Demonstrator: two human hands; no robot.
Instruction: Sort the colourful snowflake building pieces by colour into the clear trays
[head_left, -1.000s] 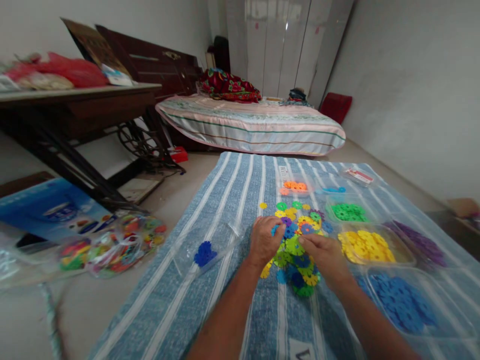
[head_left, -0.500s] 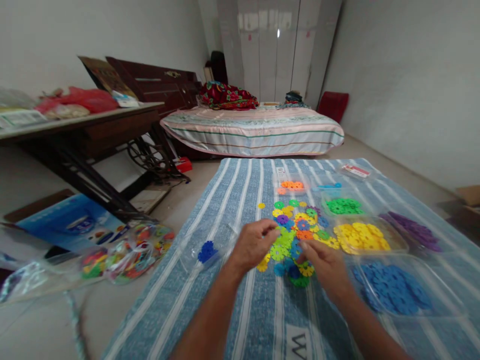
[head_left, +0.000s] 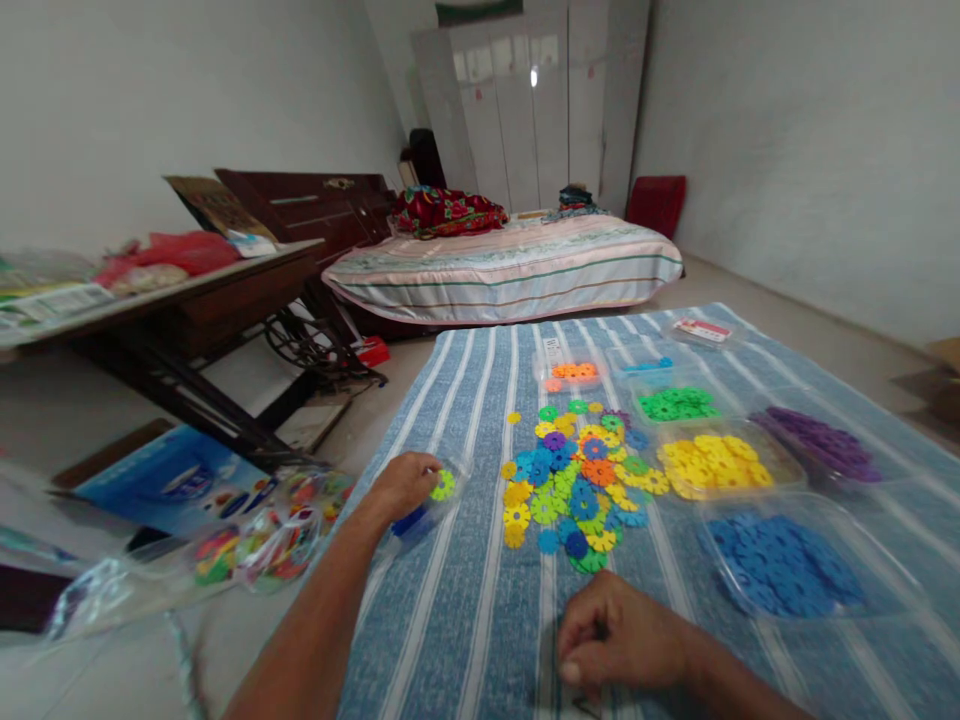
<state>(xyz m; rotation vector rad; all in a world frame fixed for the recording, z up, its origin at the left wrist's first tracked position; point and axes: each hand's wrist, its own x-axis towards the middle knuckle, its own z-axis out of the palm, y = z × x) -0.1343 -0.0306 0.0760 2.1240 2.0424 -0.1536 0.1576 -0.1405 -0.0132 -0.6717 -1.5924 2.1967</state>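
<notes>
My left hand (head_left: 407,485) pinches a lime-green notched plastic disc (head_left: 443,486) over a clear container (head_left: 459,468) on the left of the cloth. Dark blue discs (head_left: 409,522) lie in that container, partly covered by my hand. Close to me, in front of the pile, my right hand (head_left: 619,632) rests with curled fingers, and no disc shows in them. A loose pile of mixed discs (head_left: 583,478), in yellow, lime, blue, orange, green and purple, spreads over the middle of the striped cloth (head_left: 480,600).
Clear boxes on the right hold blue discs (head_left: 784,565), yellow discs (head_left: 716,465), purple discs (head_left: 821,442), green discs (head_left: 679,403) and orange discs (head_left: 574,371). Behind them lies a box with a red-and-white label (head_left: 702,330). A bag of colourful pieces (head_left: 277,530) sits low at the left.
My left hand has moved left from the pile to the container, carrying a lime-green disc. My right hand has drawn back from the pile toward me. The view has shifted slightly.
</notes>
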